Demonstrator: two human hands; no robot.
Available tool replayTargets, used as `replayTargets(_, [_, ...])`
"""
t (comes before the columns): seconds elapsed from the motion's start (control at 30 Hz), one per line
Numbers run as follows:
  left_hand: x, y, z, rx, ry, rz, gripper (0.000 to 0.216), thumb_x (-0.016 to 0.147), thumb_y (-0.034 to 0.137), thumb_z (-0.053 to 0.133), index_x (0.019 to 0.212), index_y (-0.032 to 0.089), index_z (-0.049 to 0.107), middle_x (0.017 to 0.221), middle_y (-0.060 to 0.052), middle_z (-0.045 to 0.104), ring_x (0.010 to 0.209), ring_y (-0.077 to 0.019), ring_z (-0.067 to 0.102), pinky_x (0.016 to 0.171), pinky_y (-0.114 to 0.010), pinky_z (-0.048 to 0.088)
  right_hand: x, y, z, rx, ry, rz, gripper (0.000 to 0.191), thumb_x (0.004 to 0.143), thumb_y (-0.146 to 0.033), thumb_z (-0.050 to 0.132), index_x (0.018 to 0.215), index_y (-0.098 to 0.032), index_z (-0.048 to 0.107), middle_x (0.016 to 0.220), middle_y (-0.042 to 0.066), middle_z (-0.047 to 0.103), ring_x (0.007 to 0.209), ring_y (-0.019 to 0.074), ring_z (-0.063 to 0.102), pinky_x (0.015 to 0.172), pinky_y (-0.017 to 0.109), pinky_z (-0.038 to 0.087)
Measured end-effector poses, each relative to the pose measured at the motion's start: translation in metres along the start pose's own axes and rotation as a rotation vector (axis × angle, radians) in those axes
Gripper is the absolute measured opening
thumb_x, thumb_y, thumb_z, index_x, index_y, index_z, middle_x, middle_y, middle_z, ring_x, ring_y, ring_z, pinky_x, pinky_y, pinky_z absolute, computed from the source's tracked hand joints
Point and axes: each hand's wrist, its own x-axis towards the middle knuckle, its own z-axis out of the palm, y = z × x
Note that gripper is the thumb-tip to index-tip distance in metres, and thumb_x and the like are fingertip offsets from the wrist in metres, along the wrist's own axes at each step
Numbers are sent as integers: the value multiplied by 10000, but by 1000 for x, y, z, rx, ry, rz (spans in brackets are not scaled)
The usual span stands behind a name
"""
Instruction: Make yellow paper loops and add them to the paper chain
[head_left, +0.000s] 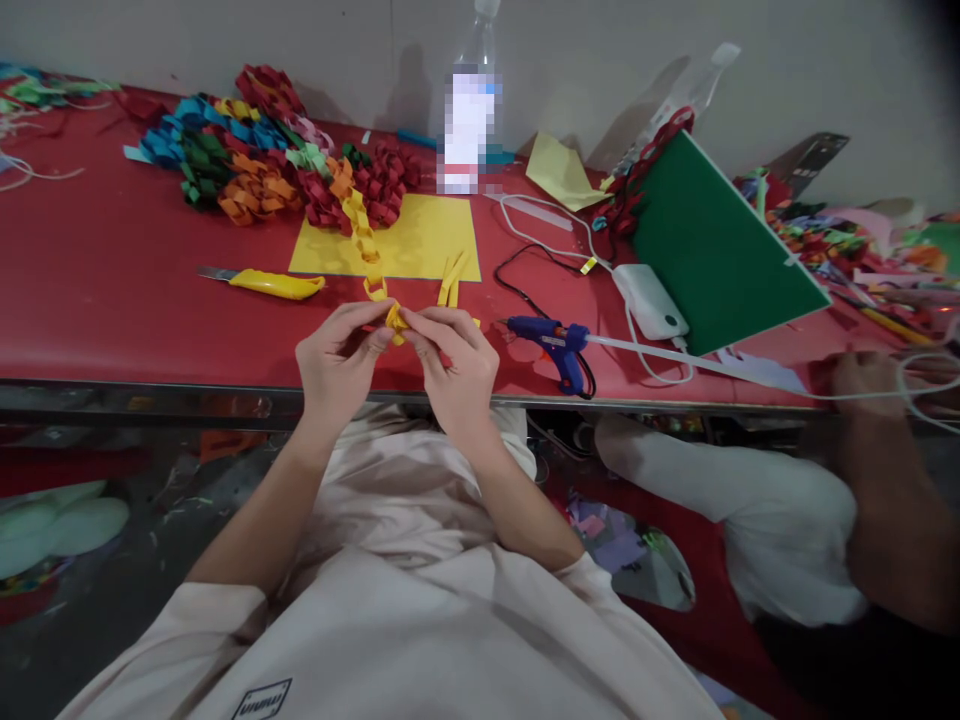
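Observation:
My left hand (337,360) and my right hand (454,365) meet above the near edge of the red table (112,290). Both pinch a small yellow paper loop (396,320) between thumb and fingers. This loop is the near end of a yellow paper chain (364,240) that runs back over a yellow paper sheet (420,235) to a heap of coloured paper chains (262,160). Loose yellow strips (452,280) lie just beyond my right hand.
A yellow utility knife (274,284) lies left of my hands. A blue glue gun (559,345) rests to the right, near a white charger (651,300), cables and a green board (712,240). A plastic bottle (470,110) stands at the wall. Another person's hand (862,380) rests at far right.

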Motion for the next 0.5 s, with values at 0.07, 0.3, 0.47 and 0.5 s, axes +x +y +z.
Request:
replayTargets(0.07, [0, -1, -1, 0, -11, -18, 303, 881, 428, 761, 1116, 238, 782, 1111, -63, 753, 939, -178, 719, 802, -278, 613, -1, 2, 1, 2, 4, 20, 145, 991, -286, 626, 1012, -244, 763, 1016, 64, 745, 970, 175, 715, 873, 315, 611])
replayTargets(0.3, [-1, 0, 0, -23, -30, -60, 274, 875, 386, 767, 1085, 210, 778, 1071, -54, 782, 963, -175, 739, 883, -292, 614, 2, 0, -1, 25, -38, -42, 164, 1006, -279, 600, 919, -239, 734, 1001, 51, 757, 959, 165, 725, 909, 311, 601])
replayTargets(0.47, [1, -2, -4, 0, 20, -111, 343, 877, 441, 759, 1132, 212, 752, 1062, -54, 779, 899, -164, 745, 828, -273, 624, -21, -8, -31, -197, 9, -92, 120, 1004, -293, 591, 1062, -243, 683, 1054, 91, 713, 953, 195, 704, 822, 341, 600])
replayTargets(0.5, [1, -4, -5, -9, 34, -115, 355, 878, 451, 758, 1144, 216, 742, 1064, -56, 776, 893, -163, 745, 813, -266, 624, -31, -7, -41, -265, 70, -130, 81, 986, -285, 610, 1040, -244, 655, 969, 83, 698, 886, 199, 696, 766, 348, 595])
